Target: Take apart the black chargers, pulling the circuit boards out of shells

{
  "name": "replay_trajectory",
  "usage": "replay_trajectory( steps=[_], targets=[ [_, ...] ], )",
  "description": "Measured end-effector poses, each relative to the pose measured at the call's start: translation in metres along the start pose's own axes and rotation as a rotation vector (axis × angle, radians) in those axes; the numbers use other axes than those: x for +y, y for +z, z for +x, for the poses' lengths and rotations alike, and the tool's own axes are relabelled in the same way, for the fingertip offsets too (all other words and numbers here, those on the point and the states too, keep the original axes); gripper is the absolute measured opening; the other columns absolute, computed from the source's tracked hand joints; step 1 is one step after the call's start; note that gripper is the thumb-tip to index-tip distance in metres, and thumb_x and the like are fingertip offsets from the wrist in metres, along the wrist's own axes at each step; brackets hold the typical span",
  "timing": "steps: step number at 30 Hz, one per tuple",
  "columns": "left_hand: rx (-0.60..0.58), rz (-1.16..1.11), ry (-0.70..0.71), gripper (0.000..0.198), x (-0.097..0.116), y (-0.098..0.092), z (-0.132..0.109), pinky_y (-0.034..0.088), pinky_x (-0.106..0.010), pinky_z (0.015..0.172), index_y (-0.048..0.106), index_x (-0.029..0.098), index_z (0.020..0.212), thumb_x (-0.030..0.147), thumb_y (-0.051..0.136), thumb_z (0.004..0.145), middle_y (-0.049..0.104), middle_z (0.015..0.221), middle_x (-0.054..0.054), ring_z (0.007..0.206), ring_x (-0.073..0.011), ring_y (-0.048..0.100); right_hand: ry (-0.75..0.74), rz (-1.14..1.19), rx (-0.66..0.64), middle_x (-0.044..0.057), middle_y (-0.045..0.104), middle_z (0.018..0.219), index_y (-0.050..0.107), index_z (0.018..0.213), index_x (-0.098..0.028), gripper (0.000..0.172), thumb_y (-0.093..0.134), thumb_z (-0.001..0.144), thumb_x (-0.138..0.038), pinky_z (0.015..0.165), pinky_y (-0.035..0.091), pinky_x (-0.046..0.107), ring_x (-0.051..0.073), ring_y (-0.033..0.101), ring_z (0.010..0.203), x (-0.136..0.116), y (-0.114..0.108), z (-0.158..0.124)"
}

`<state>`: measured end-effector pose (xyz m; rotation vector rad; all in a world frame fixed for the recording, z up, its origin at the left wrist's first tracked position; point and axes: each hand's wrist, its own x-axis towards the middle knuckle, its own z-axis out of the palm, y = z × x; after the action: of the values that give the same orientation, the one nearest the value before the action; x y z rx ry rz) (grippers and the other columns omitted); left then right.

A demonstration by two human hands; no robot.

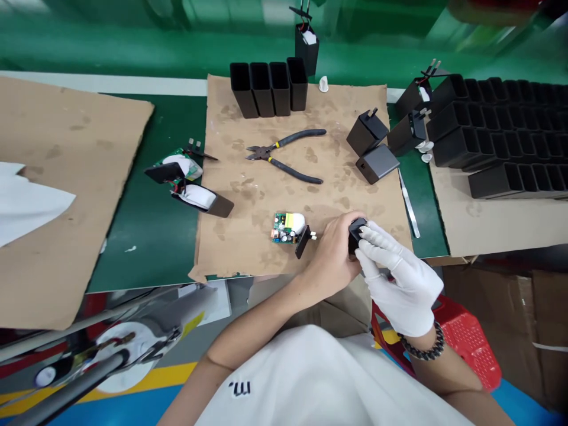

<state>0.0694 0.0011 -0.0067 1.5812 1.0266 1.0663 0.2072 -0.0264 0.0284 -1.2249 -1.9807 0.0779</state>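
Note:
Near the front edge of the cardboard, my bare left hand (331, 251) is wrapped round a black charger case (356, 232). My right hand (399, 275), in a white glove, has its fingers closed on the upper end of that same case; they hide part of it. Left of my hands lies a bare charger circuit board (287, 228) with a black plug plate (303, 241) attached, its pins pointing right. Two closed black chargers, one upright with pins (367, 131) and one lying down (377, 164), rest together beyond my hands.
Diagonal cutters (284, 155) lie spread on the cardboard (231, 248). Tweezers (409, 204) lie at the right. Open cases (268, 89) stand in a row behind, with many more (492, 130) at right. Partly assembled chargers sit at left (202, 198) and at the back (307, 47).

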Motion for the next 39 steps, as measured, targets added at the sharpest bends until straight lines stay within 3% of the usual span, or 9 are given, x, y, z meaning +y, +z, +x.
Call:
replay_trajectory(
  steps=[8,16,19,22,26,29,32,35,39],
  targets=[
    [0.101,0.048,-0.055,0.054,0.001,0.007,-0.006,0.054,-0.044,0.107,0.039,0.020,0.132,0.009,0.057,0.082,0.067,0.132,-0.015,0.125,-0.0269,0.066,0.169,0.107,0.116,0.008,0.077,0.122,0.072,0.116,-0.023,0.047,0.080,0.077,0.000,0.088,0.071,0.038,0.027,0.078,0.105,-0.004,0.016,-0.017],
    [0.133,0.211,0.006,0.058,-0.003,0.013,-0.016,0.055,-0.041,0.108,0.036,0.021,0.144,0.012,0.052,0.088,0.065,0.139,-0.014,0.129,-0.0274,0.065,0.181,0.084,0.222,0.004,0.077,0.123,0.073,0.120,-0.027,0.054,0.078,0.077,0.004,0.100,0.066,0.049,0.028,0.074,0.117,-0.008,0.026,-0.026],
    [0.015,0.092,0.060,0.063,0.001,-0.003,-0.013,0.048,-0.041,0.118,0.040,0.020,0.148,0.011,0.056,0.088,0.058,0.150,-0.014,0.140,-0.0270,0.056,0.199,0.114,0.205,0.004,0.078,0.123,0.073,0.119,-0.027,0.053,0.078,0.077,0.004,0.102,0.065,0.047,0.027,0.074,0.117,-0.007,0.022,-0.024],
    [-0.118,-0.195,-0.008,0.049,0.004,-0.022,-0.008,0.045,-0.041,0.121,0.054,0.023,0.142,0.017,0.059,0.094,0.061,0.147,-0.011,0.140,-0.0254,0.057,0.256,0.295,0.172,0.003,0.079,0.119,0.075,0.112,-0.026,0.046,0.077,0.078,0.004,0.103,0.064,0.048,0.027,0.073,0.118,-0.005,0.018,-0.021],
    [-0.043,-0.411,-0.096,0.025,0.004,-0.027,-0.004,0.049,-0.037,0.115,0.069,0.022,0.124,0.029,0.060,0.102,0.069,0.132,-0.009,0.127,-0.0233,0.064,0.337,0.507,0.191,0.001,0.079,0.111,0.076,0.103,-0.027,0.038,0.078,0.079,0.002,0.099,0.065,0.046,0.024,0.074,0.115,0.000,0.018,-0.019],
    [0.006,-0.411,-0.114,0.026,0.003,-0.020,-0.006,0.049,-0.036,0.115,0.070,0.022,0.124,0.031,0.060,0.102,0.070,0.131,-0.009,0.126,-0.0229,0.065,0.269,0.387,0.232,0.003,0.075,0.123,0.076,0.112,-0.030,0.042,0.082,0.078,-0.005,0.099,0.065,0.045,0.025,0.073,0.117,0.009,0.013,-0.017],
    [0.000,-0.397,-0.097,0.030,0.002,-0.017,-0.007,0.050,-0.034,0.112,0.066,0.024,0.132,0.030,0.059,0.103,0.071,0.132,-0.008,0.125,-0.0213,0.066,0.138,0.204,0.058,0.007,0.068,0.141,0.073,0.125,-0.030,0.048,0.085,0.080,-0.017,0.091,0.067,0.038,0.027,0.074,0.117,0.020,0.003,-0.014],
    [-0.010,-0.351,-0.009,0.027,0.002,-0.019,-0.005,0.052,-0.032,0.108,0.068,0.024,0.128,0.026,0.055,0.105,0.071,0.132,-0.008,0.123,-0.0195,0.067,0.050,0.092,-0.118,0.009,0.070,0.137,0.072,0.126,-0.028,0.044,0.083,0.083,-0.024,0.082,0.068,0.032,0.026,0.077,0.108,0.026,-0.005,-0.008],
    [-0.013,-0.253,0.074,0.026,0.003,-0.022,-0.002,0.051,-0.030,0.109,0.070,0.023,0.124,0.022,0.051,0.106,0.070,0.133,-0.008,0.124,-0.0182,0.066,-0.018,-0.084,-0.128,0.008,0.076,0.124,0.074,0.116,-0.027,0.031,0.081,0.086,-0.025,0.068,0.066,0.028,0.024,0.080,0.093,0.022,-0.008,0.003]
  ],
)
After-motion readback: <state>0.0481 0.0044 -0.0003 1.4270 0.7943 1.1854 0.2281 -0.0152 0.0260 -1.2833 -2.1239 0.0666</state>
